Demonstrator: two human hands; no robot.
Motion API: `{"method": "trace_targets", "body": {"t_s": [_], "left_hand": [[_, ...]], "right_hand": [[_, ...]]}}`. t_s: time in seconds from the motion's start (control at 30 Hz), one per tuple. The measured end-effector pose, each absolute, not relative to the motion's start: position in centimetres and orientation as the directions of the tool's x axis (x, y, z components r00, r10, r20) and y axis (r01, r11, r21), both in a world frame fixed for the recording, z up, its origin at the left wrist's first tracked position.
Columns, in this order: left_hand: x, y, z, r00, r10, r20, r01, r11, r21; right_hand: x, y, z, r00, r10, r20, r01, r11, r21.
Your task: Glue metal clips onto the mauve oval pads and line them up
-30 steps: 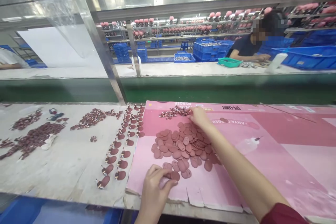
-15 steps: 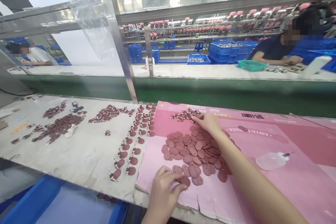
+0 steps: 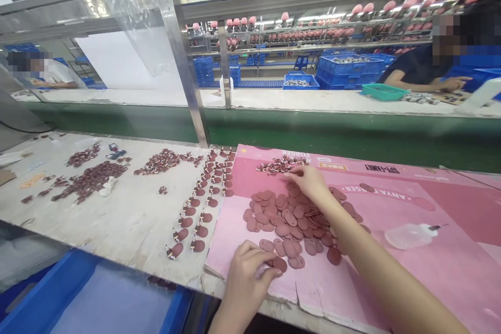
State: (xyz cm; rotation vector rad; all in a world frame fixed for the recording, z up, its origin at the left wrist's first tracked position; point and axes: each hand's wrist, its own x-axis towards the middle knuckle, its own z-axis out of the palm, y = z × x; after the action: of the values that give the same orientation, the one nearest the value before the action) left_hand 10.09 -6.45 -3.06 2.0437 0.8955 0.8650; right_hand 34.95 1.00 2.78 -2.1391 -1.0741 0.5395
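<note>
My left hand (image 3: 250, 274) pinches a flat reddish-brown oval disc (image 3: 279, 264) between thumb and fingers, low over the front of the pink printed board (image 3: 391, 276). My right hand (image 3: 311, 182) reaches across the board, its fingertips drawn together at the near edge of a pile of small brown-and-white pieces (image 3: 272, 167). Whatever may be between those fingertips is too small to make out. Below that hand and partly under its forearm spreads a heap of oval discs (image 3: 289, 216), some with small holes. A few of the discs lie close to my left hand.
Left of the board, rows of discs with small pieces attached (image 3: 201, 231) line the white table (image 3: 117, 229). Further left are more piles of small brown parts (image 3: 94, 180). A clear squeeze bottle (image 3: 409, 236) lies at right. A metal post (image 3: 188, 62) rises behind; co-workers sit beyond.
The whole view has shifted slightly. My right fingertips have drawn back a little from the small pieces toward me. My left hand still holds the disc in about the same place.
</note>
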Motion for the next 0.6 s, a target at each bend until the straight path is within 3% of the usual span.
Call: {"method": "trace_targets", "body": {"t_s": [0.17,0.3,0.6], "left_hand": [[10.4,-6.7,-3.6,0.454,0.821,0.347,0.310,-0.510,0.802],[10.4,-6.9,-3.4,0.433,0.828,0.356,0.327,-0.512,0.794],[9.4,-8.1,-1.5,0.451,0.858,0.245,0.393,-0.438,0.808]], "right_hand": [[32.8,-5.2,3.2,0.510,0.859,-0.046,0.314,-0.236,-0.920],[29.8,-10.6,2.4,0.420,0.870,-0.258,0.033,-0.299,-0.954],[25.3,-14.8,1.4,0.451,0.841,-0.299,0.141,-0.398,-0.906]]}}
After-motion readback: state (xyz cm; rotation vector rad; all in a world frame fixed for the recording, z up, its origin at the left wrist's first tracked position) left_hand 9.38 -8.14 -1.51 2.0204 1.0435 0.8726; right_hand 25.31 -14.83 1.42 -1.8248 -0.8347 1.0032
